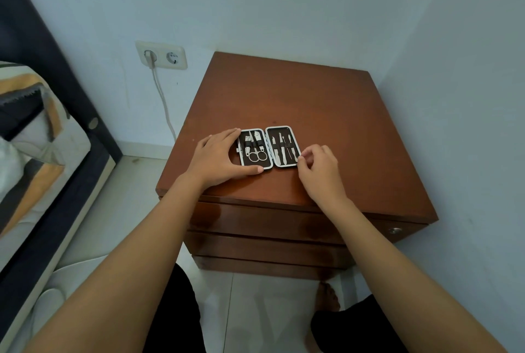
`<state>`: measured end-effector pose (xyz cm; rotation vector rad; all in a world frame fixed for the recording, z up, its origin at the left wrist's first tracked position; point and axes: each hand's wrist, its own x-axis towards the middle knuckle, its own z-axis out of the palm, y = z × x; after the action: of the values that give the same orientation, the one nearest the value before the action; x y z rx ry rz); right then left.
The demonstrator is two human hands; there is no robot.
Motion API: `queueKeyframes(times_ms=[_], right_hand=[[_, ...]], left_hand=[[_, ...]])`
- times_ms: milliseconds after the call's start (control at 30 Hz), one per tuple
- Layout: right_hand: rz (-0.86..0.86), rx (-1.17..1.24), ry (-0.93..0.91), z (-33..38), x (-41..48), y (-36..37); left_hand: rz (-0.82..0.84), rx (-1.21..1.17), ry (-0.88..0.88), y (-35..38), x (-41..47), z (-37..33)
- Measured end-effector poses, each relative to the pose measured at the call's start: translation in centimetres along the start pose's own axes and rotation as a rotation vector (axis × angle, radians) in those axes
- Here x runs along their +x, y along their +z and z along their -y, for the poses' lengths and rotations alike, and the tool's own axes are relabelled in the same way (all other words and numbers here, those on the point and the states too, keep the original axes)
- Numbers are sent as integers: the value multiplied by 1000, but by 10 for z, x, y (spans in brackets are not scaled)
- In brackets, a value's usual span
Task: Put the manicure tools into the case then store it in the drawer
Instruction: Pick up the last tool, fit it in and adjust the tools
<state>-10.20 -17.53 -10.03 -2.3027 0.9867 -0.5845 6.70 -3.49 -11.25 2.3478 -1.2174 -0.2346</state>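
Note:
A small dark manicure case (269, 128) with a pale rim lies open flat on the wooden nightstand top (312, 102). Scissors and clippers (255, 151) sit strapped in its left half, several slim metal tools (284, 148) in its right half. My left hand (218, 158) lies flat beside the case's left edge, fingers along the top-left rim and thumb under the bottom-left corner. My right hand (319, 166) is at the right half's lower right edge, fingertips pinched at a slim tool's end or the rim; I cannot tell which.
The nightstand has several shut drawers (270, 222) on its front, with a round metal knob (395, 230) at the right. Walls stand close behind and to the right. A wall socket (161, 55) with a plugged cable and a bed (37, 136) are at the left.

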Motion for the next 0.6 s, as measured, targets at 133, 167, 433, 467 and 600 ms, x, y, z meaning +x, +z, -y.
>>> queueKeyframes(times_ms=[133, 167, 433, 467, 600], right_hand=[[138, -152, 126, 10, 19, 1], [168, -187, 143, 12, 22, 1], [239, -275, 183, 15, 45, -16], [211, -249, 144, 15, 47, -20], [51, -131, -158, 17, 46, -30]], left_hand=[[15, -20, -26, -2, 1, -4], [14, -22, -29, -2, 1, -5], [-13, -75, 15, -1, -11, -8], [-32, -72, 28, 0, -13, -10], [-180, -143, 38, 12, -18, -22]])
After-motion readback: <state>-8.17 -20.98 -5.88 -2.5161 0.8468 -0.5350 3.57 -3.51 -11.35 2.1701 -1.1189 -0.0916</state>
